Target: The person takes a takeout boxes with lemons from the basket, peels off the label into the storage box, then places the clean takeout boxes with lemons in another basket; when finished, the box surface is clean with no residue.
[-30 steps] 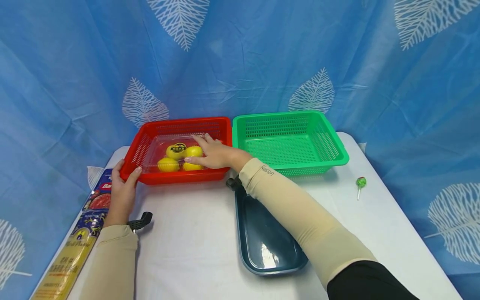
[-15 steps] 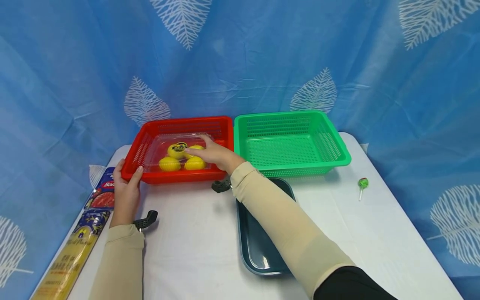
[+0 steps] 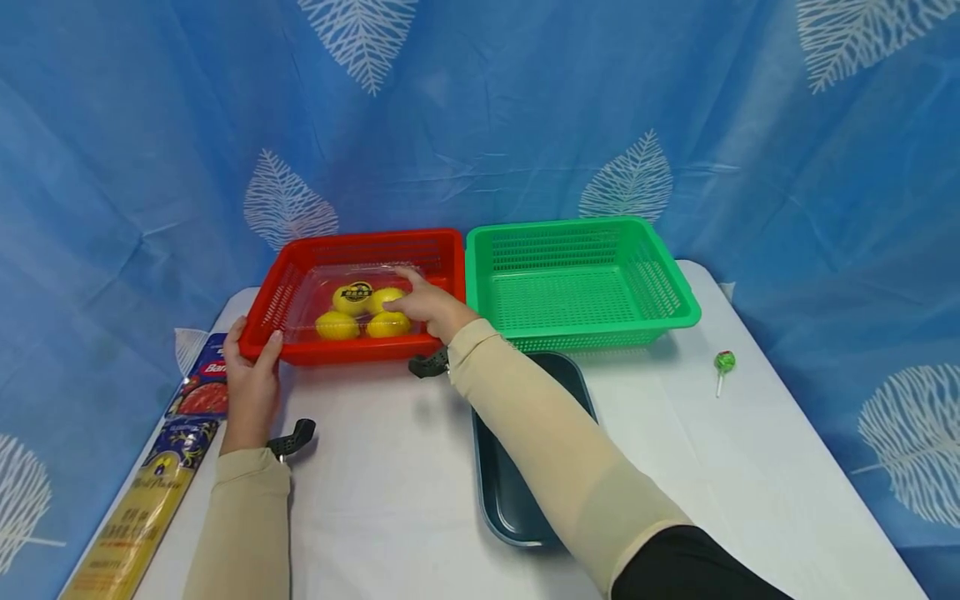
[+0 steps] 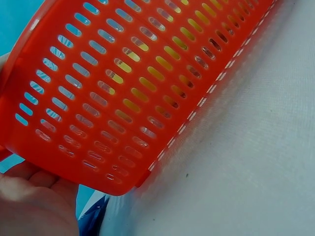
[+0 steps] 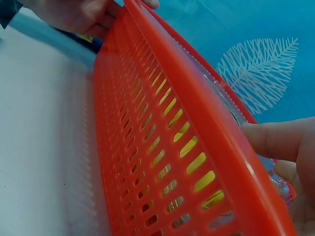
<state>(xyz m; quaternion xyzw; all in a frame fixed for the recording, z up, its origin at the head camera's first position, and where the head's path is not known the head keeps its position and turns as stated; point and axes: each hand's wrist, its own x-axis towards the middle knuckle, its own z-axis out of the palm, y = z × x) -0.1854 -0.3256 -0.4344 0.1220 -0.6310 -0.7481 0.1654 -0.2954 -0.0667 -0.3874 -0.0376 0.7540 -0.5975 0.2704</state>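
In the head view my left hand (image 3: 252, 379) grips the front left corner of a red basket (image 3: 360, 353), thumb on the front and fingers round the side. Inside lies a clear plastic box (image 3: 303, 312) of several yellow fruits, which look like lemons (image 3: 337, 326), with a black label on its lid. My right hand (image 3: 433, 307) reaches over the basket's front rim and holds the right part of the box, thumb over the lid. The right wrist view shows that thumb (image 5: 275, 139) and curled fingers (image 5: 288, 172) at the box's edge. The fingertips are partly hidden.
A green basket (image 3: 592, 342) adjoins the red one on the right. Below my right forearm lies a dark blue tray (image 3: 517, 500), partly covered. A green lollipop (image 3: 724, 362) is at the right; a red-and-blue packet (image 3: 204, 387) and a yellow pasta packet (image 3: 138, 517) line the left edge.
My right hand has drawn in from lying spread over the lid to holding the right part of the box. Its forearm has shifted left. The left hand stays at the basket's corner.
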